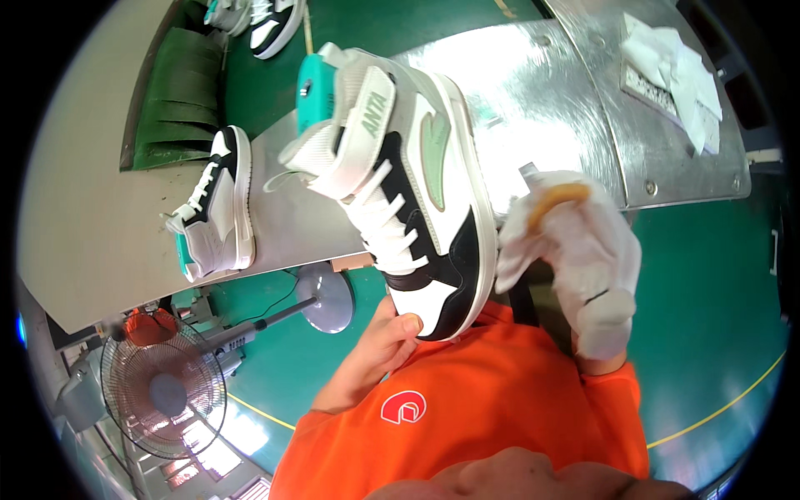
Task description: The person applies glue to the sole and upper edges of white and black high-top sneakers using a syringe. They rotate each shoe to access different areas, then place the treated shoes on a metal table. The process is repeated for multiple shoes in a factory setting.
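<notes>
A high-top sneaker (433, 192) in white, black and pale green is held up in front of me, toe toward my body, its strap and white laces showing. My left hand (385, 340), bare, grips it by the toe, the thumb on the upper and the other fingers mostly hidden. Beside the sole is my right hand (575, 250) in a white glove, with a yellow-orange band around one finger. Its fingers are curled, and a small grey tip (528, 170) pokes out above them; what it belongs to is hidden. A teal piece (315, 93) shows at the sneaker's collar.
A matching sneaker (212, 204) lies on the table at left, and more shoes (275, 25) sit at the far end. White cloths (675, 75) lie on the metal tabletop (575, 117) at right. A fan (167, 392) stands at lower left, near green flaps (177, 100) farther up.
</notes>
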Demonstrator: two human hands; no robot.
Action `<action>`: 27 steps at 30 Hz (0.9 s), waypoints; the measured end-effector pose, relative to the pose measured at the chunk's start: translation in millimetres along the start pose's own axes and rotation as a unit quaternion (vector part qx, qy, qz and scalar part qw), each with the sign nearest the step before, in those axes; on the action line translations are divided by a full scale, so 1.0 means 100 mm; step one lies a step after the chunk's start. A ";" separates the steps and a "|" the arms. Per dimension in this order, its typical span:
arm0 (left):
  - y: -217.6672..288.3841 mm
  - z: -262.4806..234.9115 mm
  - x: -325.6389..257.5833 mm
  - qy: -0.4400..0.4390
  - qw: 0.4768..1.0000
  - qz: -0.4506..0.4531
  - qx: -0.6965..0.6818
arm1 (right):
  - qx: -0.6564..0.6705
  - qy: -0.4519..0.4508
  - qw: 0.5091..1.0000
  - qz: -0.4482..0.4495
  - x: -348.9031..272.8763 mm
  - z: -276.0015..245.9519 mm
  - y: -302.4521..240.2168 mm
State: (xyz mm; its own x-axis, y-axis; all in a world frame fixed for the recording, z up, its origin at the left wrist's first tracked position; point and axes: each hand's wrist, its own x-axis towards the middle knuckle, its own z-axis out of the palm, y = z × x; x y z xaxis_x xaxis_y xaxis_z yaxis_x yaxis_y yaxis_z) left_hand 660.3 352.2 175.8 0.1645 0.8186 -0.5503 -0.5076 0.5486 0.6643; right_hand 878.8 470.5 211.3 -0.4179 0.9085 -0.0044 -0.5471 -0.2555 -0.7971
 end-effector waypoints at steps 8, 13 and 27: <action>0.21 -0.18 -0.02 -0.142 0.985 -0.001 -0.099 | -0.240 0.154 0.941 -0.182 0.48 0.05 -0.09; 0.31 -0.32 0.03 -0.188 0.962 -0.004 -0.197 | -0.589 0.176 0.743 -0.264 1.05 0.25 -0.12; 0.88 -0.24 0.14 -0.095 0.993 -0.041 -0.050 | -0.829 0.132 0.474 -0.265 1.60 0.54 -0.22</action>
State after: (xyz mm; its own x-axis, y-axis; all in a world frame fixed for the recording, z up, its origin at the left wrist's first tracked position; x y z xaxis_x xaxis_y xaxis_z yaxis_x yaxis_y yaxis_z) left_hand 597.8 407.8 214.2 0.3613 0.7944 -0.4882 -0.5654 0.6030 0.5627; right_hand 785.0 603.2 260.8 -0.3160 0.7652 0.5609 0.8894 0.4448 -0.1056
